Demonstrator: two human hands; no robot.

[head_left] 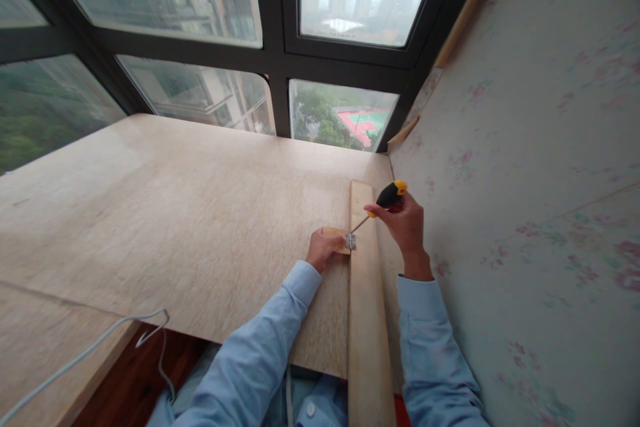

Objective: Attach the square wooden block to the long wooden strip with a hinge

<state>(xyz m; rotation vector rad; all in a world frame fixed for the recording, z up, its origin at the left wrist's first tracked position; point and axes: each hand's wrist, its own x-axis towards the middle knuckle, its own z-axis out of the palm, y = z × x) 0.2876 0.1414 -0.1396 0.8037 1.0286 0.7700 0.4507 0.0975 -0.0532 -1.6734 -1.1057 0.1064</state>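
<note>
A small metal hinge [351, 241] lies across the joint between a long wooden board [367, 320] and a short wood block [334, 232]. My left hand [321, 249] grips the block at the hinge's left side, fingers closed on it. In my right hand [404, 221] is a screwdriver [390, 195] with a black and yellow handle, held tilted. Its shaft slants down to the left, and the tip meets the upper part of the hinge. Whether a screw sits under the tip is too small to tell.
The boards rest on a beige marble-patterned surface [200, 213]. A floral-papered wall [525, 180] rises close on the right, and dark-framed windows [280, 33] stand behind. A white cable [90, 350] loops over the front left edge.
</note>
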